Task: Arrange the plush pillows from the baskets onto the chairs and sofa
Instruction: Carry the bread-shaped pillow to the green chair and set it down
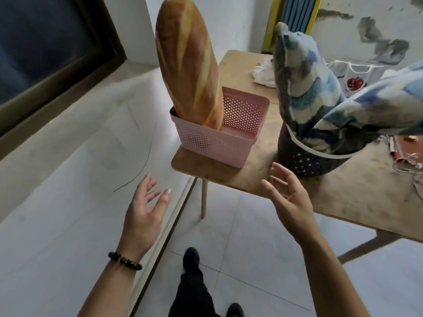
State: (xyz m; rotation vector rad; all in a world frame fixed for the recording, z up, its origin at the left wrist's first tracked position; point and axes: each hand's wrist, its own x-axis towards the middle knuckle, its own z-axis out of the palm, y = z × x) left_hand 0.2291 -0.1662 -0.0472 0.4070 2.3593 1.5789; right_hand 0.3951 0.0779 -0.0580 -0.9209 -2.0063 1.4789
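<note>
A long baguette-shaped plush pillow (188,62) stands upright in a pink perforated basket (215,143) at the near left corner of a wooden table (357,193). Two blue-and-grey fish-shaped plush pillows (302,74) (375,104) stick out of a dark round basket (306,161) to its right. My left hand (146,209) hovers below and left of the pink basket, fingers spread, holding nothing. In front of the dark basket, over the table edge, my right hand (288,197) is held with relaxed fingers and nothing in it.
A white plastic bag (263,74) and a white cloth with a red print (352,76) lie at the back of the table. Pens and cords (402,156) lie at the right. A dark-framed window (45,53) is on the left wall. Pale floor tiles lie below.
</note>
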